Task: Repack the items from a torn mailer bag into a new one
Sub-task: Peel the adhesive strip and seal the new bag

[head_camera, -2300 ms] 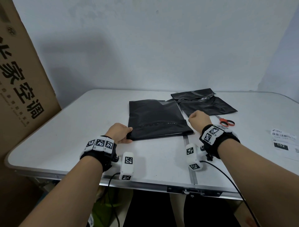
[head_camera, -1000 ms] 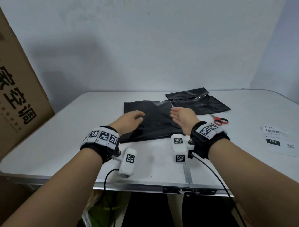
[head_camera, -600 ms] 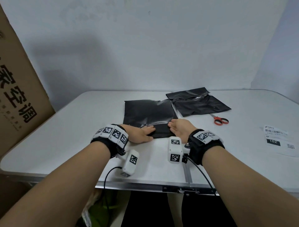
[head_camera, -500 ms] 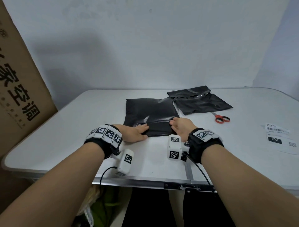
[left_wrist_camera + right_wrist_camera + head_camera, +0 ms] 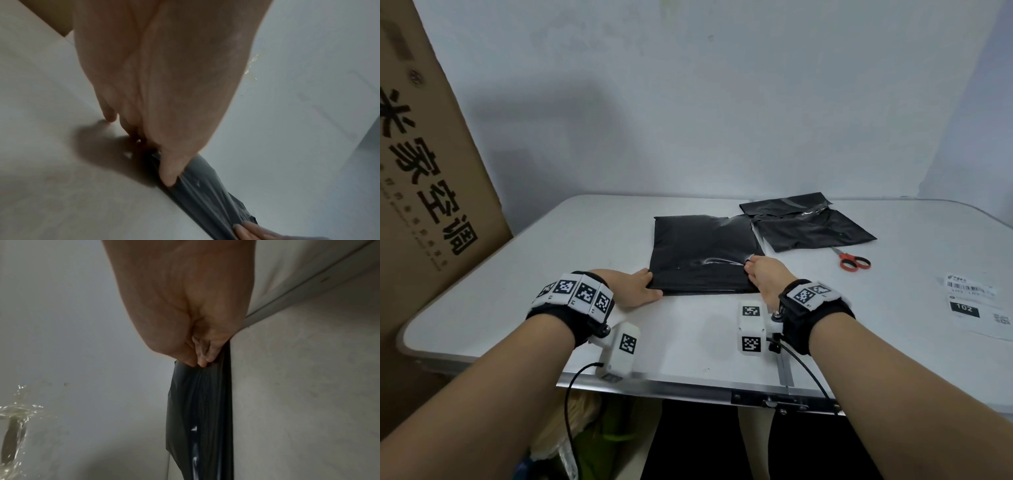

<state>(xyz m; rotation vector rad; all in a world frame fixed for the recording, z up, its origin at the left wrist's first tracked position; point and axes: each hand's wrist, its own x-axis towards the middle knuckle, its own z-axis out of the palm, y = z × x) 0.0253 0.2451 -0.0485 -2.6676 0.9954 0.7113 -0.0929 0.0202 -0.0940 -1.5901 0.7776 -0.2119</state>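
Both grips pinch the mailer bag [image 5: 702, 253]'s near corners, apparently left [image 5: 635, 287], right [image 5: 765, 277].

Glossy black plastic on a matt pale surface

We see two mailer bags: the near bag [image 5: 702, 253] is thin, shiny, wrinkled black plastic film, and the far bag [image 5: 808, 226] the same with a glossy strip. The surface [image 5: 551, 260] looks smooth and matt with a metal edge. The scissors [image 5: 852, 262] have orange plastic handles; the label [image 5: 976, 308] is paper; the box [image 5: 424, 178] is matt brown cardboard.
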